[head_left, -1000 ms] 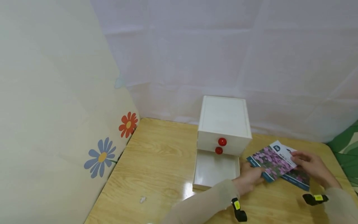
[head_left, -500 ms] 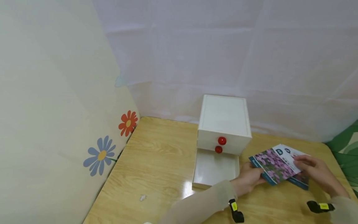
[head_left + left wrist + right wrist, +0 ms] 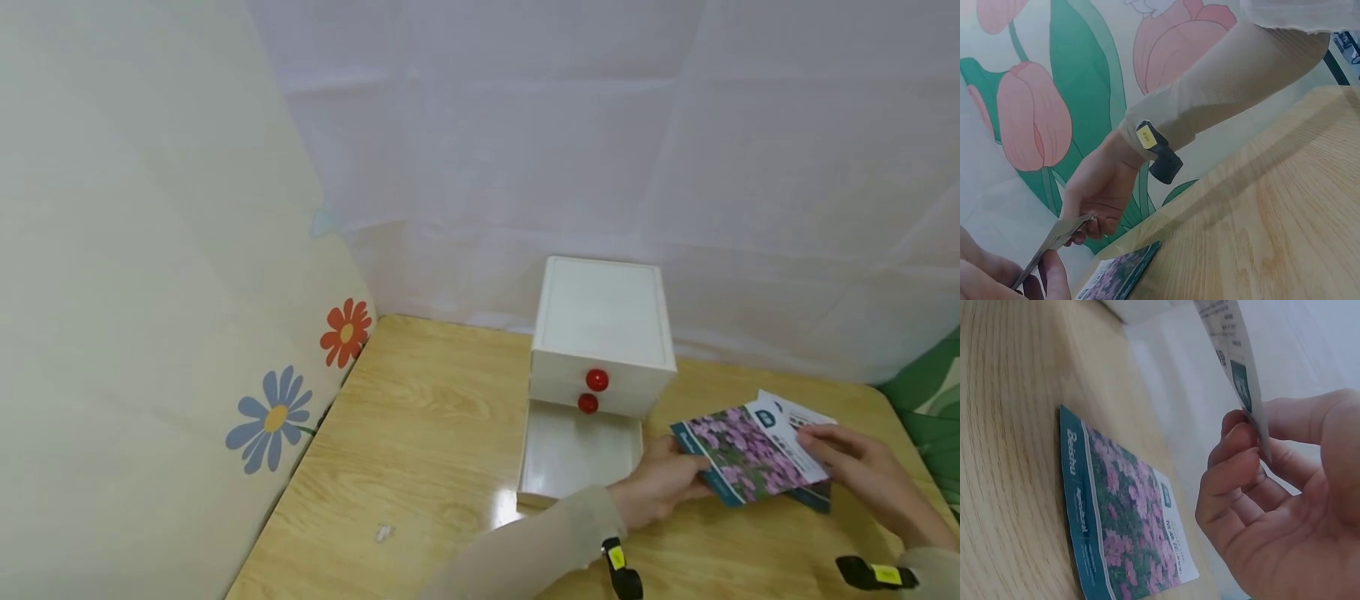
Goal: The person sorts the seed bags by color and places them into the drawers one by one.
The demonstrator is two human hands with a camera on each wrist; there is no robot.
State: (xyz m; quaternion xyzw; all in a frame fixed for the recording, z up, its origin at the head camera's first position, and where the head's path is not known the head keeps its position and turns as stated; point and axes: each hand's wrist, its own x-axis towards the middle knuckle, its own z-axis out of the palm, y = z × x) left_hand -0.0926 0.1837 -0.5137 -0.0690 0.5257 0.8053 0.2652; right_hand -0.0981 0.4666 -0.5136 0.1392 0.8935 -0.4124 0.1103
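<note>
Both hands hold one flat seed packet with a pink-flower photo, a white top and a teal band. My left hand grips its teal end, thumb on top. At the white end, my right hand pinches a corner between thumb and fingers, as the right wrist view shows. A second seed packet with a similar design lies on the table below, partly covered by the held one in the head view. From the left wrist, the held packet appears nearly edge-on.
A white drawer box with red knobs stands left of the packets. Its bottom drawer is pulled out towards me, beside my left hand. The wooden table meets a white cloth behind and a flower-printed panel at left.
The held packet has shifted a little right and towards me, covering more of the lower packet. My right hand has moved right and down with it, while my left keeps its grip.
</note>
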